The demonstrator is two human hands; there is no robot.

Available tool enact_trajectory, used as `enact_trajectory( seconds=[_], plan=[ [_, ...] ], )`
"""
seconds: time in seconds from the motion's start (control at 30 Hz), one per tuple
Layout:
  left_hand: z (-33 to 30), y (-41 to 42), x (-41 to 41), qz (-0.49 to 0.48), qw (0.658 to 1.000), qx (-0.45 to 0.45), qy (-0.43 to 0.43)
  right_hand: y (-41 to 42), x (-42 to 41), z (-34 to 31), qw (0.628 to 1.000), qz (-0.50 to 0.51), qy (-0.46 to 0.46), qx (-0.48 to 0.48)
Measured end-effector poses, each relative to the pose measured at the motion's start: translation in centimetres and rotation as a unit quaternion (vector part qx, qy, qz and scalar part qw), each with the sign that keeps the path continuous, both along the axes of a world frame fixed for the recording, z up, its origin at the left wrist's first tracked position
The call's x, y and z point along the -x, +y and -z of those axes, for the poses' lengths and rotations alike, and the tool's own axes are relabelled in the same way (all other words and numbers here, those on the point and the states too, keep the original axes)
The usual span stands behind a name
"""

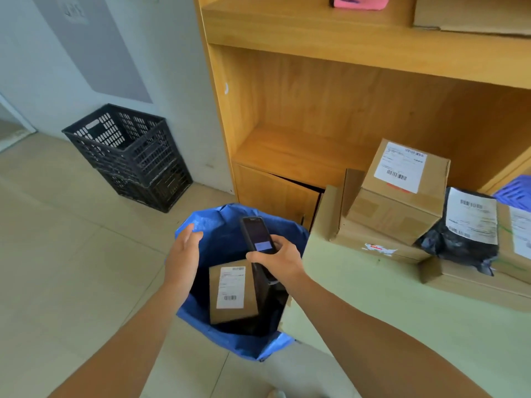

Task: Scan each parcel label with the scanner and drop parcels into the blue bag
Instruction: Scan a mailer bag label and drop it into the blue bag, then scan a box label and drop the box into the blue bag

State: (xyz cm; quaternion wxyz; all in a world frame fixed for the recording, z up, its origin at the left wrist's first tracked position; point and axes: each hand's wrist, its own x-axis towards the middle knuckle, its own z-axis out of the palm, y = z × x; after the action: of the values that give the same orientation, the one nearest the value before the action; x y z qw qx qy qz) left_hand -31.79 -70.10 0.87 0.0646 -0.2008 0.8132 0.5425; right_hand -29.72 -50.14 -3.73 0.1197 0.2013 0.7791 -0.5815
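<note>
A blue bag stands open on the floor below me. Inside it lies a brown cardboard parcel with a white barcode label facing up. My right hand hovers over the bag's mouth, shut on a black handheld scanner whose screen glows. My left hand is at the bag's left rim, fingers apart and holding nothing. To the right, on a pale green table, wait more parcels: a labelled cardboard box stacked on flatter boxes, and a black plastic mailer with a white label.
A wooden shelf unit rises behind the bag and table, with a pink item on its top shelf. Stacked black plastic crates stand by the wall at the left. A blue crate corner shows at the right edge. Tiled floor lies to the left.
</note>
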Motion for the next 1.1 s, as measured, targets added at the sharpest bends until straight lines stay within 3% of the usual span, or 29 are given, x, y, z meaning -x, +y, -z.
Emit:
enact_trajectory(
  seconds=[0.2, 0.6, 0.8, 0.93, 1.1],
  plan=[
    [-2.5, 5.9, 0.3, 0.002, 0.997, -0.059, 0.044, 4.9, -1.3, -3.9, 0.998, 0.014, 0.036, -0.044],
    [-11.1, 31.7, -3.3, 0.21, 0.968, -0.121, 0.069, 28.6, -10.7, -16.3, 0.973, 0.156, 0.111, -0.131],
    [-10.4, 47.3, -8.8, 0.248, 0.96, -0.128, 0.039, 43.8, -19.6, -18.0, 0.96, 0.199, 0.11, -0.165],
    [-10.5, 57.0, -14.0, 0.278, 0.952, -0.127, -0.033, 53.0, -24.9, -18.1, 0.952, 0.201, 0.089, -0.212],
    [-10.2, 64.8, -18.6, 0.311, 0.943, -0.094, -0.077, 61.7, -29.9, -18.5, 0.95, 0.179, 0.037, -0.254]
  ],
)
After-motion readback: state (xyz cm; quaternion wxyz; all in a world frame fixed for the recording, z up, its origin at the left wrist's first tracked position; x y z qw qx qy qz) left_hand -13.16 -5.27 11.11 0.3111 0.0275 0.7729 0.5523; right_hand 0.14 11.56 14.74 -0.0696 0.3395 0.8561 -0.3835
